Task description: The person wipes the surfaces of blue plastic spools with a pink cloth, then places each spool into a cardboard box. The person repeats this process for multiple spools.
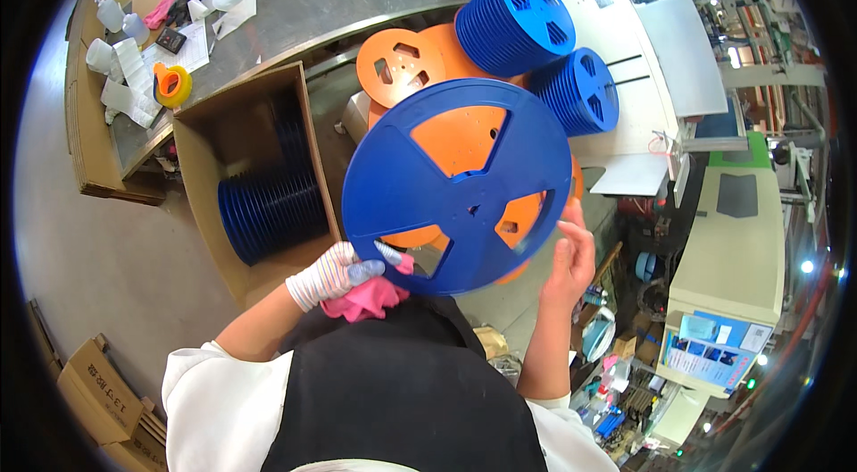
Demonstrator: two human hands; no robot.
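Note:
A large blue plastic reel [478,189] with three cut-out windows is held up in front of me, face towards me. My left hand [337,274], in a white striped glove, is closed on its lower-left rim, the thumb across the front and fingertips showing through a window. A pink cloth [366,299] hangs bunched under that hand, also in its grip. My bare right hand [571,253] is beside the reel's right edge, fingers apart and stretched upward; whether the fingertips touch the rim I cannot tell.
To the left, an open cardboard box [203,170] holds a row of blue reels [272,211]. Orange reels [397,68] and two stacks of blue reels [516,23] stand beyond. A metal table [308,9] carries a tape dispenser [172,85] and papers. Machines line the right.

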